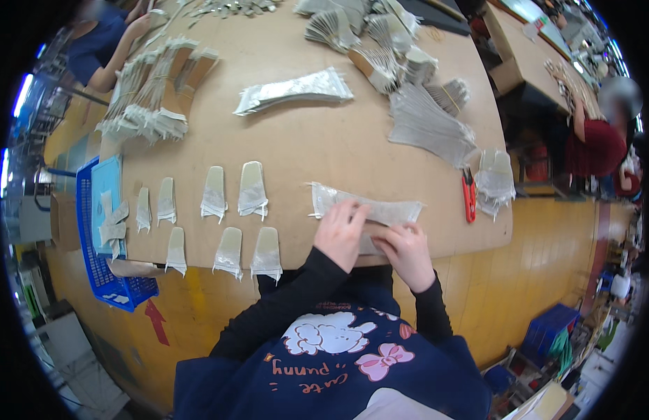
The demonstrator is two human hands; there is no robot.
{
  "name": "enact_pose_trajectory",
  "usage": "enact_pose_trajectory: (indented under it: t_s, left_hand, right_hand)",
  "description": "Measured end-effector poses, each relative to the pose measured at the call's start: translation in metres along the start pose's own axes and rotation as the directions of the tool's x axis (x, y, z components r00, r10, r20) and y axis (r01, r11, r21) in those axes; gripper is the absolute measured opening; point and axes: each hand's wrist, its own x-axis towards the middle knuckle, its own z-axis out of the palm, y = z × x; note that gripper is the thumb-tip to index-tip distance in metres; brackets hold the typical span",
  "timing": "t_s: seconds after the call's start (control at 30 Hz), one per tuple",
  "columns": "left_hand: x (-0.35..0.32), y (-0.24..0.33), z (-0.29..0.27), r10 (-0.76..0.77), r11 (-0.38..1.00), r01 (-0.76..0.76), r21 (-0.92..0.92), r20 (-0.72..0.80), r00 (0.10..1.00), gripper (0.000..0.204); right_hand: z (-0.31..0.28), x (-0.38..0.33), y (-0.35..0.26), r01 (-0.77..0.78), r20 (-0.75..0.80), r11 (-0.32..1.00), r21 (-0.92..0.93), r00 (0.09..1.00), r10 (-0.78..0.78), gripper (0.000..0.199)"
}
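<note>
A long grey-white fabric piece (391,208) with frayed ends lies near the table's front edge. My left hand (342,234) rests over its left half, fingers bent and closed on the cloth. My right hand (408,253) is closed at the piece's lower right side, thumb and fingers pinching by another bit of grey cloth (367,245) at the table edge. Exactly which layer each hand grips is partly hidden. To the right lie red-handled snips (468,196) and a small stack of rounded grey-white pieces (495,178).
Several rounded pieces (214,190) lie in two rows at the left. Beyond are a flat bundle (294,91), tied bundles (151,91) and fanned fabric stacks (429,122). A blue basket (93,266) stands at the left edge. Other people (597,150) work at both sides.
</note>
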Motion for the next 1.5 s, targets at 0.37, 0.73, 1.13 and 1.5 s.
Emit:
enact_pose_trajectory:
  t_s: [0.37, 0.73, 1.13, 1.5]
  left_hand:
    - [0.02, -0.024, -0.002, -0.242, 0.911, 0.257, -0.322, 0.085, 0.966, 0.021]
    - [-0.012, -0.005, 0.011, -0.436, 0.542, 0.25, -0.803, -0.014, 0.9, 0.028]
    - [-0.028, -0.01, 0.014, -0.259, 0.861, 0.12, -0.495, -0.222, 0.94, 0.031]
    - [-0.044, -0.02, 0.018, -0.007, 0.907, -0.135, -0.4, -0.334, 0.942, 0.016]
  right_hand:
    - [-0.065, -0.049, 0.008, -0.444, 0.155, 0.735, 0.513, 0.89, 0.429, 0.031]
    - [0.044, 0.039, -0.044, -0.106, -0.336, 0.784, 0.612, 0.862, 0.379, 0.034]
    - [-0.005, 0.06, -0.032, -0.021, -0.429, 0.994, -0.111, 0.903, -0.029, 0.046]
    - [-0.006, 0.166, -0.014, 0.302, -0.138, 0.946, -0.113, 0.938, -0.316, 0.037]
